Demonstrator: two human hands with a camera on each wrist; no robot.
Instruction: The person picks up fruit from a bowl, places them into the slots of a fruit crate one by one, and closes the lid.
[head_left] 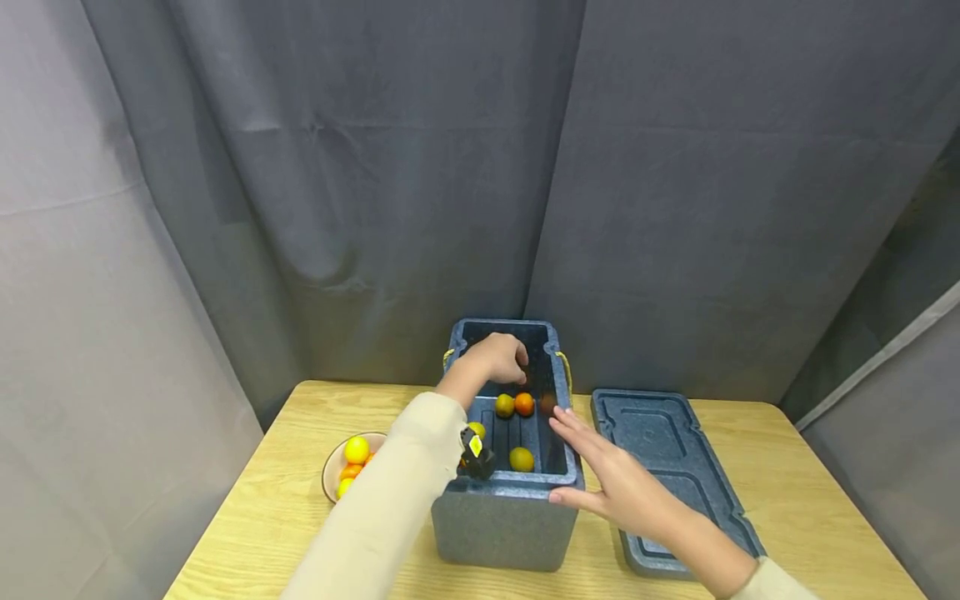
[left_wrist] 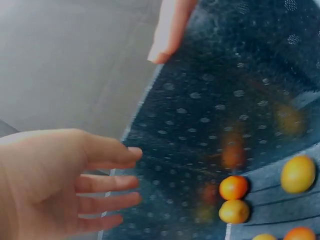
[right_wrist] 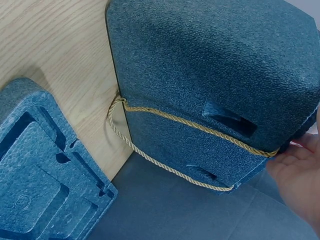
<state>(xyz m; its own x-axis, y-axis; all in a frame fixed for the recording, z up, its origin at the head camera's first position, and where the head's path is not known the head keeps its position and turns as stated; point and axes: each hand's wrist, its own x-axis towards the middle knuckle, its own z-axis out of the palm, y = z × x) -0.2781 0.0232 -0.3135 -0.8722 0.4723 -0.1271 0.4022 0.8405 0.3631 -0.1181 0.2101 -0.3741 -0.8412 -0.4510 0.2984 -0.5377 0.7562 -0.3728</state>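
My left hand (head_left: 498, 358) reaches down into the deep dark blue box (head_left: 506, 492), over its far end. In the left wrist view the left hand (left_wrist: 95, 185) has nothing between its loosely bent, spread fingers. Orange and yellow fruits (left_wrist: 234, 188) lie on a grooved ledge inside, apart from this hand; the left wrist partly covers some of them in the head view. My right hand (head_left: 622, 483) stretches its fingers to the box's right rim, thumb spread toward the front corner. In the right wrist view the right hand (right_wrist: 297, 180) is at the rim, near the rope's end.
A bowl (head_left: 327, 487) of orange and yellow fruits stands left of the box, partly hidden by my left sleeve. The blue lid (head_left: 660, 442) lies on the wooden table (head_left: 247, 533) at the right. A yellow rope (right_wrist: 172, 118) loops along the box's side. Grey curtains surround the table.
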